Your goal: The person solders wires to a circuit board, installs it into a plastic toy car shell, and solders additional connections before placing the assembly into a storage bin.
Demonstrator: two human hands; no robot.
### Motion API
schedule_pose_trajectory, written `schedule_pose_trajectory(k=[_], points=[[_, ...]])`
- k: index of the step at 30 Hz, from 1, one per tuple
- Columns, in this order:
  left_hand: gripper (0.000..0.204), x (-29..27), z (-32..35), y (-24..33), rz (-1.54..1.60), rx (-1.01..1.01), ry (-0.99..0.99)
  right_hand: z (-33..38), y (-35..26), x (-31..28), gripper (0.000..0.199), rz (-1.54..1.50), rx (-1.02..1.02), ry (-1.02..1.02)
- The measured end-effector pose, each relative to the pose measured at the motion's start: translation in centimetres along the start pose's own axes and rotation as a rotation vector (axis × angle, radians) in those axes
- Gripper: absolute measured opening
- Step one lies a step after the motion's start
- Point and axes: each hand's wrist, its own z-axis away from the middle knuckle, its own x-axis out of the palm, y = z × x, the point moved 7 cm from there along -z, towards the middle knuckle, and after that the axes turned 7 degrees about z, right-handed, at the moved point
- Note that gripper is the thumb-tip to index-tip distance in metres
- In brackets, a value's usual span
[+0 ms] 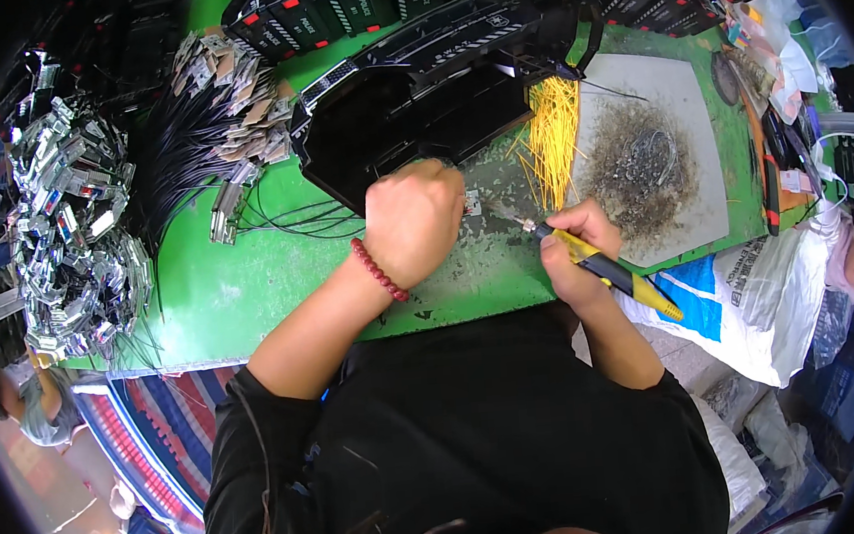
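Observation:
My right hand [586,244] grips a yellow and black soldering iron [602,265], its metal tip pointing left toward my other hand. My left hand [415,218] is closed, knuckles up, at the near edge of a black plastic car shell [424,97] lying with its hollow side toward me. By its fingertips shows a small pale piece [472,202] with a bit of red; what the fingers pinch is hidden. Yellow thin sticks, perhaps solder or cut wire, form a bundle [550,142] right of the shell. Black wires [293,215] run out left of my left hand.
A heap of small silvery metal parts [78,224] covers the table's left side, beside black leads with brown-tan boards [233,96]. Black car shells [356,6] line the back. On the green table [219,303], a grey board [653,78] bears dark residue. Pliers [771,195] lie far right.

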Motion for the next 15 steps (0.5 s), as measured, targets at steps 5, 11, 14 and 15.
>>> schedule_pose_trajectory(k=[5,11,14,15], points=[[0.004,-0.1,0.2,0.3,-0.004,0.008,0.008,0.0,-0.4,0.5,0.017,0.042,0.068,-0.006],[0.004,-0.2,-0.1,0.3,0.005,0.031,0.025,-0.6,-1.1,0.6,0.016,0.101,-0.013,-0.018],[0.005,-0.2,-0.1,0.3,0.01,0.027,0.026,-0.8,-1.2,0.8,0.016,0.094,0.001,-0.043],[0.005,-0.2,-0.2,0.3,0.008,0.024,0.025,-0.8,-1.2,0.7,0.016,0.097,0.002,-0.043]])
